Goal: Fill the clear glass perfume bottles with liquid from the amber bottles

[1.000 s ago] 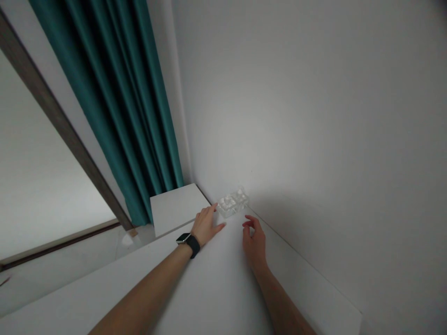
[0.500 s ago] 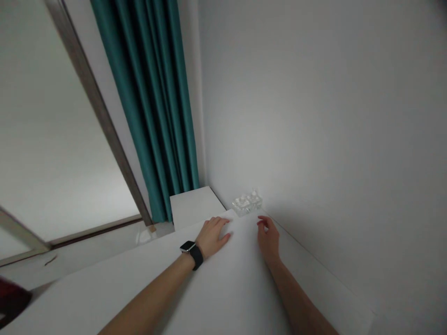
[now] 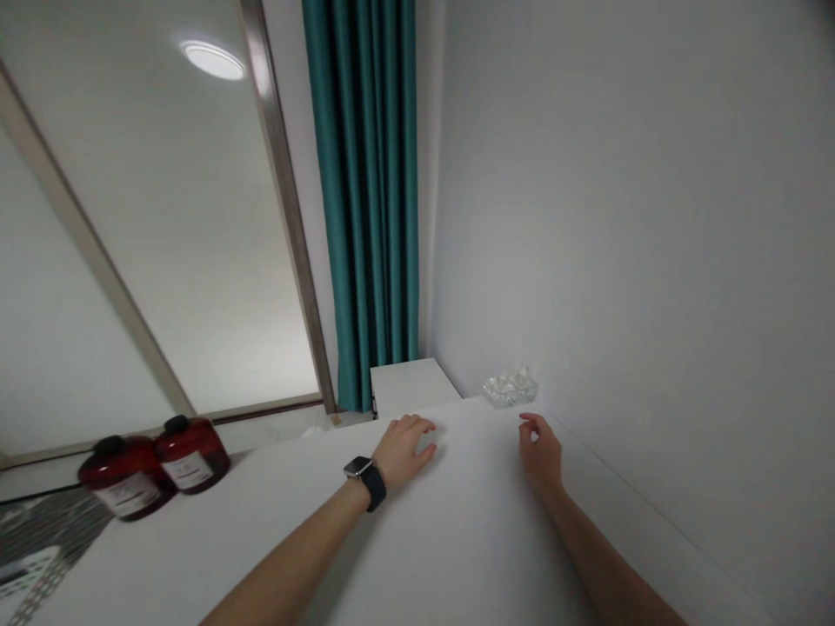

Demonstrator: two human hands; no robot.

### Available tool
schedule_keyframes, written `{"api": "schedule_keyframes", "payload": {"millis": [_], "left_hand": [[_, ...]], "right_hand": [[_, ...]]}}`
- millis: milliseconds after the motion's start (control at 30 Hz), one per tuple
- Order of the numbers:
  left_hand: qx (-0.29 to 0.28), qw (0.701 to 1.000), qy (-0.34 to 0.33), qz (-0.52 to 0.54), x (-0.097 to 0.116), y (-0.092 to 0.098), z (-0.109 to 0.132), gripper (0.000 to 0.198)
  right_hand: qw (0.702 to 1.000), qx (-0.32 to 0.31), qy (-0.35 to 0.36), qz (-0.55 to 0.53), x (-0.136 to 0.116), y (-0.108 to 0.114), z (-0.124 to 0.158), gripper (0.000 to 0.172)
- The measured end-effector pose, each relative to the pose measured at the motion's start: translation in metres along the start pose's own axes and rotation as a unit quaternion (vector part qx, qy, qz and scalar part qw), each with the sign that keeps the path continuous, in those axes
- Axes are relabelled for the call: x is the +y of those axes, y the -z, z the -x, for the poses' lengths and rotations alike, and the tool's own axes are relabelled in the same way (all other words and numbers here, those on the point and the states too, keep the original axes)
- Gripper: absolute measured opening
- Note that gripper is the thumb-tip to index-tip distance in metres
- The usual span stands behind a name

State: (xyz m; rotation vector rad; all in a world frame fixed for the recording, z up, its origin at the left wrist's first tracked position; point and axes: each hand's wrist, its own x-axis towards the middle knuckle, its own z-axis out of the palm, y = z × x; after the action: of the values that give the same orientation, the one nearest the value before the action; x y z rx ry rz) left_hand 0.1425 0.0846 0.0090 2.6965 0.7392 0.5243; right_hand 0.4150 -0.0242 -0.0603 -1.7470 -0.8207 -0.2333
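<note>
My left hand (image 3: 403, 450), with a black smartwatch (image 3: 366, 478) on its wrist, is over the white tabletop (image 3: 450, 522). Its thumb and fingers are apart and nothing is between them. To the right, my right hand (image 3: 541, 454) is near the far end of the tabletop, fingers loosely curled with a small gap at the tips and nothing visible in them. A clear, faceted container (image 3: 510, 389) stands just beyond my right hand, against the wall. Whatever is inside it is too small to make out. Neither hand touches it.
Two dark red bottles (image 3: 192, 454) with black caps and white labels stand at the tabletop's left edge. A white box-like cabinet (image 3: 417, 387) is beyond the far edge, before a teal curtain (image 3: 369, 217). A grey wall (image 3: 619, 261) runs along the right.
The view has turned left, bringing both red bottles into sight and shifting the curtain and clear container rightward. My hands appear slightly farther apart, with similar finger poses.
</note>
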Motion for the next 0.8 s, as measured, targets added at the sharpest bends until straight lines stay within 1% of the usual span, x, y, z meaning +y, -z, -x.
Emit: {"api": "schedule_keyframes", "payload": {"millis": [133,300,433,600,700,800], "left_hand": [[0.022,1.0,0.011,0.0,-0.008,0.015,0.021,0.022],[0.052,0.998,0.031,0.001,-0.023,0.037,0.053,0.021],[0.076,0.995,0.06,-0.002,-0.04,0.058,0.087,0.019],[0.097,0.99,0.1,-0.012,-0.058,0.082,0.137,0.019],[0.106,0.987,0.12,-0.018,-0.065,0.094,0.165,0.018],[0.116,0.984,0.137,-0.021,-0.068,0.104,0.189,0.017]], "right_hand": [[0.999,-0.02,0.018,-0.028,-0.029,-0.013,0.019,0.032],[0.994,-0.072,0.045,-0.071,-0.079,-0.035,0.047,0.031],[0.985,-0.12,0.065,-0.107,-0.118,-0.054,0.074,0.03],[0.97,-0.175,0.082,-0.149,-0.159,-0.077,0.112,0.029],[0.959,-0.208,0.088,-0.171,-0.18,-0.089,0.135,0.029],[0.946,-0.244,0.096,-0.189,-0.199,-0.094,0.155,0.028]]}}
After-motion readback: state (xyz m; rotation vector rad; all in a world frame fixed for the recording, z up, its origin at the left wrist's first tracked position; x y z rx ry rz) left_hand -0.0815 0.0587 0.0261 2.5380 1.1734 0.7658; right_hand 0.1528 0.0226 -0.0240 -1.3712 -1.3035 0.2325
